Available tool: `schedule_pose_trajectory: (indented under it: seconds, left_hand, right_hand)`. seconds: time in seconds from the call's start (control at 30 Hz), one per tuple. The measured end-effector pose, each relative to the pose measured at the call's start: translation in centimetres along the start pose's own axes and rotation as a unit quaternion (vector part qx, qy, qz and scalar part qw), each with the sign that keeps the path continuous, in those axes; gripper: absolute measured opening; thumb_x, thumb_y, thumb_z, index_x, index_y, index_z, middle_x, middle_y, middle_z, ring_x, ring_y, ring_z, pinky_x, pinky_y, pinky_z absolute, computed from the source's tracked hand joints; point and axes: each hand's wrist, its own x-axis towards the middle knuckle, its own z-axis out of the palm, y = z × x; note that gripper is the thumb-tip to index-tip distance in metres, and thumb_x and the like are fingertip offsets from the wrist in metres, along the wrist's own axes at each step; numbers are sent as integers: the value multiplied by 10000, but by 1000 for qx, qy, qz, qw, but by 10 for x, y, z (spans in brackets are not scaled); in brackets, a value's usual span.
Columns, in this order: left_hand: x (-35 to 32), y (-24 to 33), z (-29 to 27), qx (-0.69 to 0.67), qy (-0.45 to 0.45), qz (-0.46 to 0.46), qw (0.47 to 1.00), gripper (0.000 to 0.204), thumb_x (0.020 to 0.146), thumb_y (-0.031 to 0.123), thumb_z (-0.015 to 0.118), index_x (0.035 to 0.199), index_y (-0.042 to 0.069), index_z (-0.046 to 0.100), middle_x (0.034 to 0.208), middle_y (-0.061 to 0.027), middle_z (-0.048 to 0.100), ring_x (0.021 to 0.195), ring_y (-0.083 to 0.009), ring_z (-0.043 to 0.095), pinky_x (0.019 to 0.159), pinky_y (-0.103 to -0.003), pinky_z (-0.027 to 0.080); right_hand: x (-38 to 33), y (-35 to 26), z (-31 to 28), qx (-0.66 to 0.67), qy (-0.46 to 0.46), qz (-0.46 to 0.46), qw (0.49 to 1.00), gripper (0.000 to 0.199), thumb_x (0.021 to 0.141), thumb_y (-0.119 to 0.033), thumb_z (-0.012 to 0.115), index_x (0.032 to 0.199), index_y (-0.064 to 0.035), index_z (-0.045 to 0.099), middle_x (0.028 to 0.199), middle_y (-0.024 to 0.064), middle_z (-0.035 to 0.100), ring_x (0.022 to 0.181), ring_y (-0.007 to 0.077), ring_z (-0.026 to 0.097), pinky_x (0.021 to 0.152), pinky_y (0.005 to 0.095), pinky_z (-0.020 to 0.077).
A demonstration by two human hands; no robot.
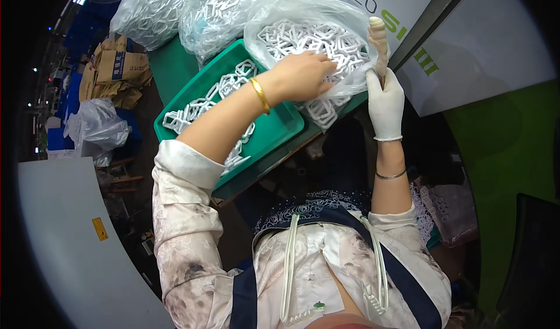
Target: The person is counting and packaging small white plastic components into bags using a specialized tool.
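My bare left hand (303, 75), with a gold bangle at the wrist, reaches across a green tray into an opened clear plastic bag (271, 14). Its fingers are stretched out and parted over white angular plastic frames (326, 40) heaped in the bag. In a white glove, my right hand (386, 104) is closed at the bag's right edge. From its grip stands a cream, ridged, stick-like handle (378, 43), which looks wrapped; its other end is hidden in the fist. More white frames lie in the green tray (274, 129), under my left forearm.
Two more clear bags of white frames, one at the far left (149, 14) and one beside it (219, 14), stand on the green table (172, 64). A white panel (449, 55) rises at right. Brown sacks (114, 67) lie at left, above a grey-white surface (76, 224).
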Motion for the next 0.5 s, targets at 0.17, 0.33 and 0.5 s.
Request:
schedule_pose_trajectory:
  seconds: [0.17, 0.33, 0.5]
  left_hand:
    - [-7, -40, -10, 149, -145, -173, 963, 355, 983, 359, 549, 1046, 79, 758, 1212, -104, 692, 1140, -339, 631, 911, -474, 538]
    - [9, -19, 26, -14, -46, -150, 987, 361, 995, 335, 556, 1231, 104, 703, 1240, -151, 666, 1195, -410, 601, 971, -559, 513]
    - [-11, -4, 15, -119, -12, -31, 992, 388, 1006, 275, 554, 1323, 66, 635, 1347, -176, 634, 1296, -383, 546, 1093, -439, 458]
  right_hand:
    - [-2, 0, -1, -11, 9, -1, 1000, 281, 989, -198, 621, 1029, 77, 658, 806, 78, 637, 747, 133, 555, 729, 306, 470]
    - [-2, -3, 4, -20, 1, -4, 1000, 278, 987, -197, 621, 1032, 75, 658, 801, 84, 635, 744, 137, 554, 736, 307, 471]
    - [-5, -3, 1, -35, 4, -3, 999, 274, 983, -202, 626, 1019, 68, 660, 789, 88, 626, 737, 137, 549, 737, 309, 470]
